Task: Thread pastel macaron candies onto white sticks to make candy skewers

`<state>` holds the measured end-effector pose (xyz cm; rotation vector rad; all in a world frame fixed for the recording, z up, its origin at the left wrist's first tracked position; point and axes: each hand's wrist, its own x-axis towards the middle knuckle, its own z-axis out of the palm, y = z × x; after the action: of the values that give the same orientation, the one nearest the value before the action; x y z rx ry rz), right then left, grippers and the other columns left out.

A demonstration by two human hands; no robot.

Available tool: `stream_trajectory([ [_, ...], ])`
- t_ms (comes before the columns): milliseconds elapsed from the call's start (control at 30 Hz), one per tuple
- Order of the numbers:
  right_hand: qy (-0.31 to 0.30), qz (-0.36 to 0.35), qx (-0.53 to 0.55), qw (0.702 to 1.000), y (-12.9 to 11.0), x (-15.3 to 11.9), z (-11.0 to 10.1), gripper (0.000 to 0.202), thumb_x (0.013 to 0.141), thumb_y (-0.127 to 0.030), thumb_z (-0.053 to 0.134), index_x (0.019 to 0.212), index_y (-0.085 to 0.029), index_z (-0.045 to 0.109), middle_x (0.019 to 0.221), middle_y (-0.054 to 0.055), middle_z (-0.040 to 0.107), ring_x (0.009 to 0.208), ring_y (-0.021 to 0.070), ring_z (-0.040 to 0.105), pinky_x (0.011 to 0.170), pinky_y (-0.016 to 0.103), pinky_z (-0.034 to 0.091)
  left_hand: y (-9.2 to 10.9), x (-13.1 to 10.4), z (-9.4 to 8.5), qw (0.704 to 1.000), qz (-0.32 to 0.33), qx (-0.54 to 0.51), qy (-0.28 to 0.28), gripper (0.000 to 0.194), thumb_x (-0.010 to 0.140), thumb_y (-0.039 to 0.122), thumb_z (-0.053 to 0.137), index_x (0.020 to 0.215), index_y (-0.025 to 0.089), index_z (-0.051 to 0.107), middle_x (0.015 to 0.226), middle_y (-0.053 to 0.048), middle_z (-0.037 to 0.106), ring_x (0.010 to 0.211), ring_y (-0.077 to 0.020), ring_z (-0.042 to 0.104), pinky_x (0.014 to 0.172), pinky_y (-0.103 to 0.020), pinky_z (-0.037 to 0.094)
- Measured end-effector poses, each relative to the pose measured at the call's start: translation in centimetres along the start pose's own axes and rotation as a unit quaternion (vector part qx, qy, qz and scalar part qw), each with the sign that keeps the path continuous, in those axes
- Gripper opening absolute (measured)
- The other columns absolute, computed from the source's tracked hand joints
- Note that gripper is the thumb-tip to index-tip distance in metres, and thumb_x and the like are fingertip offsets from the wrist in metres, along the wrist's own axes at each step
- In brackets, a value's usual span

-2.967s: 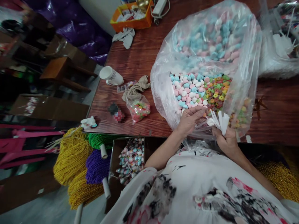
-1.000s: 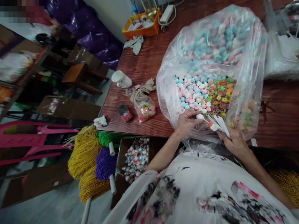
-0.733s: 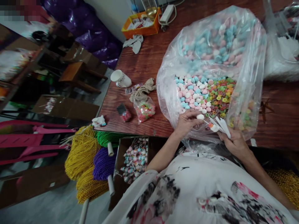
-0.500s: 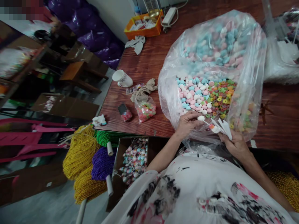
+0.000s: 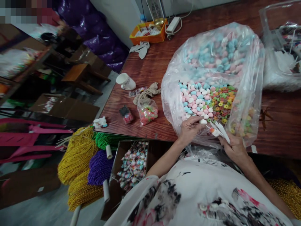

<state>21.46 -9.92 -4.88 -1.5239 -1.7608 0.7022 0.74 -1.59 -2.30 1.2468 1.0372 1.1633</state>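
Observation:
My left hand [image 5: 191, 128] pinches a white rounded candy [image 5: 203, 121] between thumb and fingertips. My right hand [image 5: 235, 147] is closed round a bunch of white lollipop sticks [image 5: 222, 131]. From that bunch one thin stick points toward the white candy; whether it has gone in, I cannot tell. An orange and white candy [image 5: 214, 131] sits by the sticks. Both hands are at the near edge of a large clear plastic bag [image 5: 170, 84]. In its opening lie pink, blue and white candies [image 5: 195, 97] beside coloured ring-shaped pieces [image 5: 222, 102].
The wooden table [image 5: 145, 72] carries a white mug [image 5: 126, 81], a small candy bag [image 5: 147, 113], a cloth [image 5: 148, 92] and an orange tray [image 5: 148, 38]. Below its left edge stand a box of finished-looking candy sticks [image 5: 134, 166] and yellow cord bundles [image 5: 75, 160]. A clear container [image 5: 279, 56] is at right.
The view has shifted slightly, so the table appears lower. The right hand's sticks have tipped a little; both hands keep their hold, close together.

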Motion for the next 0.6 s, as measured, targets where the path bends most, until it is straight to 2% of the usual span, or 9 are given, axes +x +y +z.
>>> stream_trajectory([
  [100, 0.018, -0.015, -0.006, 1.0, -0.7, 0.2, 0.1, 0.018, 0.094, -0.029, 0.052, 0.08, -0.022, 0.06, 0.057, -0.003, 0.048, 0.05, 0.0128, 0.045, 0.051, 0.026, 0.036, -0.1, -0.1, 0.2, 0.995, 0.085, 0.054, 0.028, 0.021, 0.075, 0.028, 0.08, 0.094, 0.021, 0.078, 0.092, -0.005, 0.076, 0.086, -0.0159, 0.069, 0.079, -0.029, 0.055],
  [200, 0.038, -0.034, 0.001, 0.999, -1.8, 0.6, 0.3, 0.014, 0.093, -0.026, 0.052, 0.085, -0.022, 0.062, 0.058, -0.002, 0.052, 0.05, 0.0131, 0.047, 0.051, 0.026, 0.038, 0.0, 0.1, 0.0, 0.974, 0.179, 0.141, 0.009, 0.017, 0.083, 0.027, 0.071, 0.098, 0.023, 0.077, 0.096, -0.007, 0.077, 0.09, -0.0179, 0.071, 0.085, -0.034, 0.057],
  [300, 0.057, -0.051, 0.003, 0.997, -2.6, 0.9, 0.6, 0.012, 0.093, -0.022, 0.052, 0.09, -0.021, 0.064, 0.061, -0.002, 0.056, 0.054, 0.0135, 0.052, 0.054, 0.026, 0.04, 0.2, 0.2, -0.4, 0.949, 0.234, 0.211, -0.016, 0.019, 0.09, 0.027, 0.062, 0.102, 0.023, 0.076, 0.102, -0.009, 0.077, 0.096, -0.0192, 0.071, 0.088, -0.037, 0.057],
  [467, 0.054, -0.036, 0.045, 0.997, -3.1, 1.2, 1.6, 0.012, 0.093, -0.021, 0.052, 0.086, -0.02, 0.063, 0.06, -0.003, 0.052, 0.052, 0.0117, 0.048, 0.053, 0.025, 0.038, -0.4, 0.3, -1.1, 0.882, 0.357, 0.3, -0.067, 0.031, 0.095, 0.033, 0.052, 0.113, 0.016, 0.071, 0.113, -0.017, 0.073, 0.108, -0.0238, 0.069, 0.091, -0.039, 0.058],
  [533, 0.058, -0.023, 0.077, 0.995, -3.3, 1.3, 2.2, 0.015, 0.093, -0.022, 0.052, 0.081, -0.019, 0.061, 0.059, -0.003, 0.051, 0.052, 0.011, 0.046, 0.052, 0.025, 0.038, -0.9, 0.5, -1.1, 0.851, 0.406, 0.327, -0.068, 0.037, 0.098, 0.036, 0.045, 0.115, 0.014, 0.069, 0.118, -0.019, 0.071, 0.113, -0.0256, 0.067, 0.092, -0.041, 0.058],
  [600, 0.066, -0.005, 0.114, 0.991, -3.4, 1.4, 2.6, 0.018, 0.093, -0.024, 0.053, 0.077, -0.019, 0.059, 0.06, -0.003, 0.052, 0.053, 0.0104, 0.045, 0.052, 0.024, 0.038, -1.1, 0.9, -0.8, 0.831, 0.435, 0.338, -0.068, 0.036, 0.099, 0.034, 0.042, 0.117, 0.014, 0.068, 0.12, -0.019, 0.07, 0.116, -0.0259, 0.066, 0.095, -0.043, 0.057],
])
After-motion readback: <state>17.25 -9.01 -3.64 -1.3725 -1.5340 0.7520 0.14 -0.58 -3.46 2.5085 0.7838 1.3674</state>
